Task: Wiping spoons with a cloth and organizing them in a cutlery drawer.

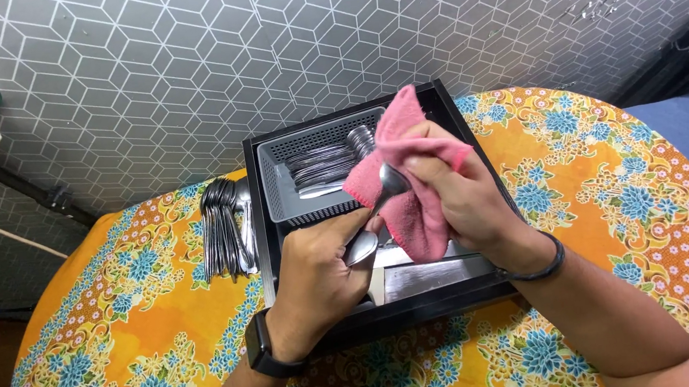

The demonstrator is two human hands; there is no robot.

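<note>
- the left hand (318, 266) is gripping two spoons (373, 216) by their lower ends above the black tray (425, 297).
- the right hand (457, 194) is pinching a pink cloth (416, 211) around the upper spoon's bowl.
- more spoons are lying in the grey basket (279, 188) and on the bench (118, 332).

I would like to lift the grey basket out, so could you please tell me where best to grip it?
Probably grip the grey basket by its bare left rim, coming from above: the spoons inside leave that edge free, while the hands and pink cloth cover its right side.

A basket (279, 184) of cutlery sits in the tray (460, 293), with loose spoons (226, 229) lying left of it.
</note>
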